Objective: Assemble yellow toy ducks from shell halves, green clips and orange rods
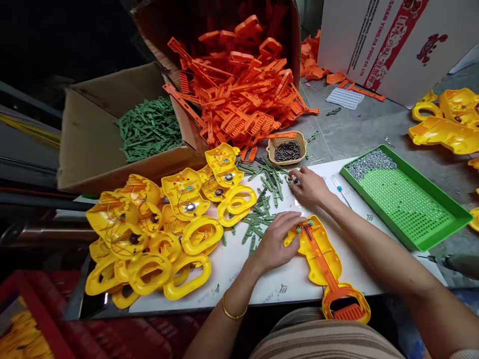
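My left hand [279, 240] is closed on the upper end of a yellow plastic shell half [325, 262], thumb against its edge. The shell lies open side up, its ring handle over the table's front edge. Along its middle runs an orange lever [322, 259], with small green pieces near the top. Beyond it, my right hand [310, 185] reaches down with bent fingers at a small cluster of parts [292, 179]; what the fingertips pinch is hidden. Loose green plastic pieces [258, 222] lie scattered left of both hands.
Yellow shells with wired parts [149, 239] pile up at left. Behind stand a carton of green pieces [93, 124], heaped orange levers [239, 94] and a basket of dark springs [287, 152]. A screwdriver [340, 189] and a green tray [415, 199] of small metal parts sit at right.
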Action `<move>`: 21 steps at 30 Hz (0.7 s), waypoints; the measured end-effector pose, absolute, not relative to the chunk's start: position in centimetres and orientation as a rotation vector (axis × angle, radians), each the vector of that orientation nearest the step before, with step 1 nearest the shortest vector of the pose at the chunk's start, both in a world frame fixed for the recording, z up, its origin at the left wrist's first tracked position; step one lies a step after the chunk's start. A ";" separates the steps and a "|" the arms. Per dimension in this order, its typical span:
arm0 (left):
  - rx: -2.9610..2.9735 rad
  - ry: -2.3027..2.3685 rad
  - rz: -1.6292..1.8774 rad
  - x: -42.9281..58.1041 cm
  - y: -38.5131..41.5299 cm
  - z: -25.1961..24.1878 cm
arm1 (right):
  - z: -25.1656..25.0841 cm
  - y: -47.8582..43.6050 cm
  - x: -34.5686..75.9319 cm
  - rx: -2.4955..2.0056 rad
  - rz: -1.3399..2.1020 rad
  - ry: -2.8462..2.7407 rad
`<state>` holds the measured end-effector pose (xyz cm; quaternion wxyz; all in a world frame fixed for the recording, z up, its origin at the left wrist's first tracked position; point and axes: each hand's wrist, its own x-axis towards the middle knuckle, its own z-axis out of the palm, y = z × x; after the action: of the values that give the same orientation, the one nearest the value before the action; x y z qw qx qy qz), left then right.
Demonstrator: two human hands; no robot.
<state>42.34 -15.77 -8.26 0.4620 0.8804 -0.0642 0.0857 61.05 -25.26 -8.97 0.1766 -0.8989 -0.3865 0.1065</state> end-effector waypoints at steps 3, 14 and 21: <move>2.164 -0.112 0.283 43.8 -14.1 -7.3 | -8.7 -26.0 61.4 -2.552 0.345 -1.119; 2.616 0.219 0.396 53.5 -9.7 -7.4 | -7.9 -27.0 64.4 -2.449 0.365 -1.061; 2.707 0.060 0.268 54.4 -11.4 -8.6 | -4.7 -29.9 67.6 -2.541 -0.109 -0.571</move>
<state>54.37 -11.42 -8.57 0.2086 0.9730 0.0214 0.0962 67.62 -29.93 -4.71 0.2644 -0.9402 -0.2111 -0.0403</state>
